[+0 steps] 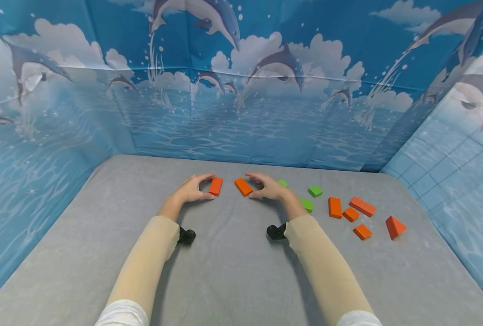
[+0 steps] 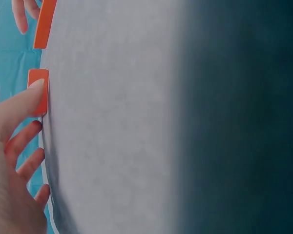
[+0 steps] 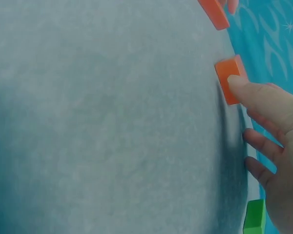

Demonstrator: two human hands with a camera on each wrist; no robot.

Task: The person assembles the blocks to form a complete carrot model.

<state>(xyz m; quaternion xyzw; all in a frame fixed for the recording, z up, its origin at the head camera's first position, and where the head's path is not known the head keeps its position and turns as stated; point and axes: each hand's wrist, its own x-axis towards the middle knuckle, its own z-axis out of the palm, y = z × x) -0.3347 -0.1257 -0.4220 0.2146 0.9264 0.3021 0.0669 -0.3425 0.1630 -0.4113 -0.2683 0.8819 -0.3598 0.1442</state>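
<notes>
Two rectangular wooden-looking blocks stand a short gap apart on the grey cloth. My left hand [image 1: 191, 188] grips the red-orange block [image 1: 215, 186] between thumb and forefinger, at its near and far ends. In the left wrist view the thumb lies across that same block [image 2: 44, 100], other fingers spread below. The right hand [image 1: 268, 186] holds an orange block [image 1: 243, 187] by its ends, thumb near and forefinger far. From the right wrist view, the thumb covers part of this block [image 3: 226, 71]. Both blocks sit low at the cloth; their far faces are hidden.
Several green blocks [image 1: 315, 191] lie beyond and beside the right forearm, one partly behind it. Farther right are several orange blocks [image 1: 335, 208] and a triangular orange block [image 1: 395, 227]. A blue dolphin-print curtain [image 1: 241, 127] hangs behind the grey surface [image 1: 229, 262] and along both sides.
</notes>
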